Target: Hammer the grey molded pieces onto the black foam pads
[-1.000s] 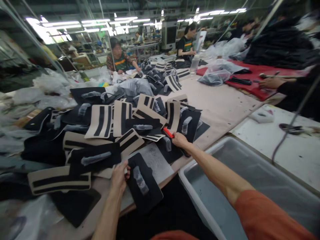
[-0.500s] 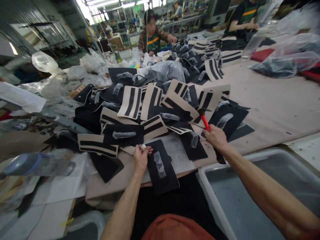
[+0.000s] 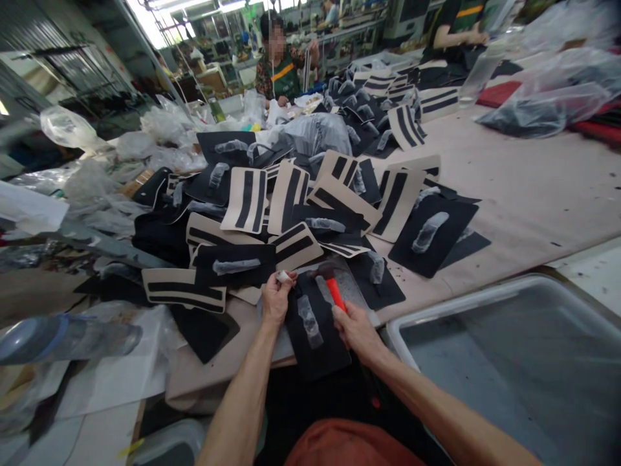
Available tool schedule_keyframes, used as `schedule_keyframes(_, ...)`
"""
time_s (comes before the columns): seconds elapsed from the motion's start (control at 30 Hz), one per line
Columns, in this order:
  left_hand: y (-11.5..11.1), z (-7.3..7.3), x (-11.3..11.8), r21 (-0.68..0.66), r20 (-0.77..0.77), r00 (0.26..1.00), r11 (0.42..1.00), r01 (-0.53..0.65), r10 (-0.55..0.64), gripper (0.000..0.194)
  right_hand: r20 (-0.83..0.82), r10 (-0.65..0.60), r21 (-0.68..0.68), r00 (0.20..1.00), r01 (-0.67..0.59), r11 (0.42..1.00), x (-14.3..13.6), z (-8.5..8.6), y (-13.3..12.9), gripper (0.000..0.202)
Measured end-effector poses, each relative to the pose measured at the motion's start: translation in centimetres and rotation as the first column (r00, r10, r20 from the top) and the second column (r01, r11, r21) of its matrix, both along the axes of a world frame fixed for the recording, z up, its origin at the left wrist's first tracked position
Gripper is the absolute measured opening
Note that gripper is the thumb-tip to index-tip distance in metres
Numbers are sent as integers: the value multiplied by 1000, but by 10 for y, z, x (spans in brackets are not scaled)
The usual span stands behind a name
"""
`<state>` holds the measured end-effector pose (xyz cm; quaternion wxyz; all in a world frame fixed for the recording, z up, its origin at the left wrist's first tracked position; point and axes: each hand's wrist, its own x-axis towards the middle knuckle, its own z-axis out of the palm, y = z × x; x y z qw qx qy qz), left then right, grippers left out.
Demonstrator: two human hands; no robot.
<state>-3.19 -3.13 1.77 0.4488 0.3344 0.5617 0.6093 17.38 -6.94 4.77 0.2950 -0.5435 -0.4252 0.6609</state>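
Observation:
In front of me a black panel (image 3: 317, 353) with a plastic-wrapped handle (image 3: 309, 320) lies over the table's front edge, partly on a grey slab (image 3: 356, 294). My left hand (image 3: 275, 301) is closed at the panel's upper left edge, its fingertips pinched there. Something white, like a wrap, shows on one of its fingers; anything small between the fingertips is hidden. In my right hand (image 3: 356, 330) is a hammer (image 3: 334, 291) with a red and black handle. Its dark head is over the panel's upper part, right of my left fingers; whether it touches I cannot tell.
A heap of similar panels (image 3: 245, 200), some showing beige backs with black strips, covers the table beyond. A grey plastic bin (image 3: 407, 323) stands at right, a large clear bottle (image 3: 63, 340) lies at left. Across the table sits a co-worker (image 3: 286, 77); another person stands far right.
My right hand has swung the hammer left and down, from beside the heap to over the black panel. My left hand stays at the panel's edge. The co-worker across has raised one hand.

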Motion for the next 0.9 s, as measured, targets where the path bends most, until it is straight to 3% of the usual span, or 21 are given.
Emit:
schedule_keyframes(0.13,-1,-2,-2,-3,-60,998,1000,25,-26,31,53,-47,-80,997,51,996,-19,-12,-15,30)
schedule_keyframes(0.37,1,-4,-2,-38,-169,985,999,30,-36,27,23,-158,-113,987,159,981,-19,-15,-14,29)
schedule_keyframes(0.63,0,2,-2,-29,-186,981,998,49,-53,25,5,-131,-127,991,130,983,-19,-13,-13,28)
schedule_keyframes(0.9,3,-3,-4,-54,-277,955,994,92,-103,27,-68,-128,-180,989,114,977,-13,-12,-7,35)
